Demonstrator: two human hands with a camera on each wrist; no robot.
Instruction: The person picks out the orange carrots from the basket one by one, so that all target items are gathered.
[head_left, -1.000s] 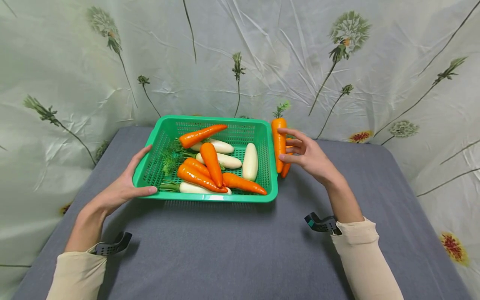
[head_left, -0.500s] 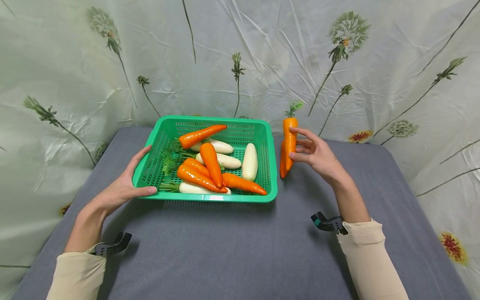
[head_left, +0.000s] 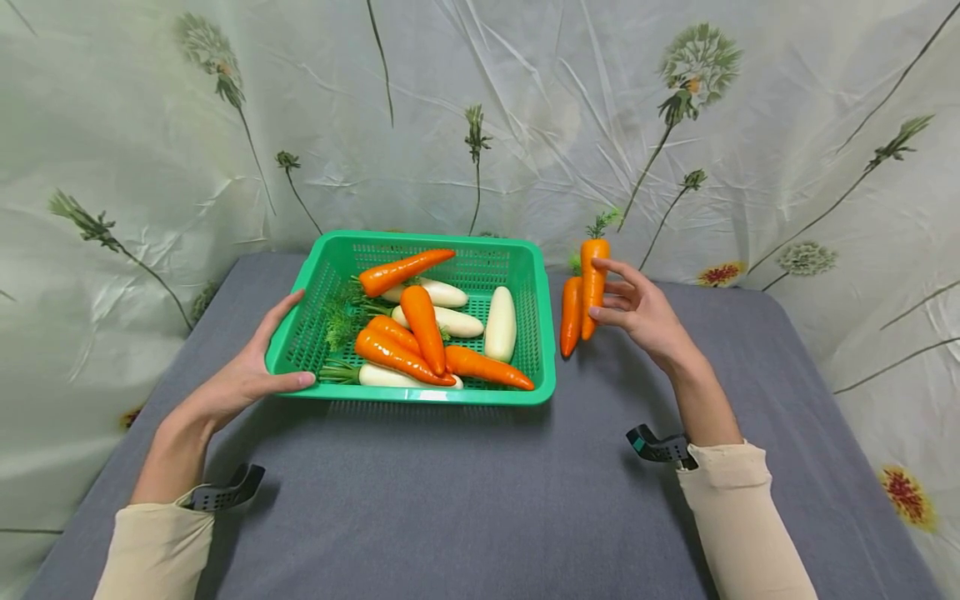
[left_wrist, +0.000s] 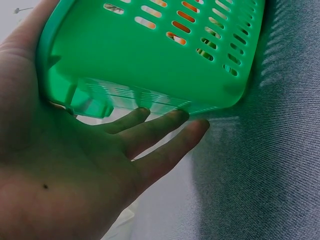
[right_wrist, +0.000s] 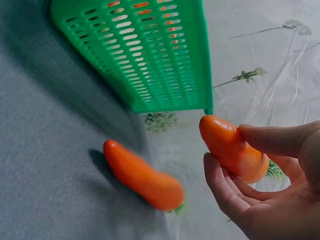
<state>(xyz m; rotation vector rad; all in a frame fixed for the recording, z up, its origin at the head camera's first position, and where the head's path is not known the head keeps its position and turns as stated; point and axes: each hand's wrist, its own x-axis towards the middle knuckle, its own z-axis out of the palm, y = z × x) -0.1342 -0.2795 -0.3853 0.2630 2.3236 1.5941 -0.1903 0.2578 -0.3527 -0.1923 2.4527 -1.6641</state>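
Note:
A green slotted basket (head_left: 543, 350) sits on the grey table and holds several orange carrots (head_left: 423, 321) and white radishes (head_left: 501, 323). My left hand (head_left: 247, 375) rests flat against the basket's left wall (left_wrist: 150, 65), thumb on the front rim, fingers straight. To the right of the basket my right hand (head_left: 637, 312) pinches an orange carrot (head_left: 593, 283) with a green top, held upright above the table (right_wrist: 232, 147). A second carrot (head_left: 571, 315) lies on the cloth just beside it (right_wrist: 142, 175).
The table is covered with grey cloth (head_left: 465, 492). A pale backdrop printed with flowers (head_left: 480, 117) hangs close behind and at both sides. Black wrist mounts (head_left: 660, 446) sit on both cream sleeves.
My right hand has carried the upright carrot to the right, away from the basket's right wall, uncovering the second carrot on the cloth. The left hand and basket have stayed still.

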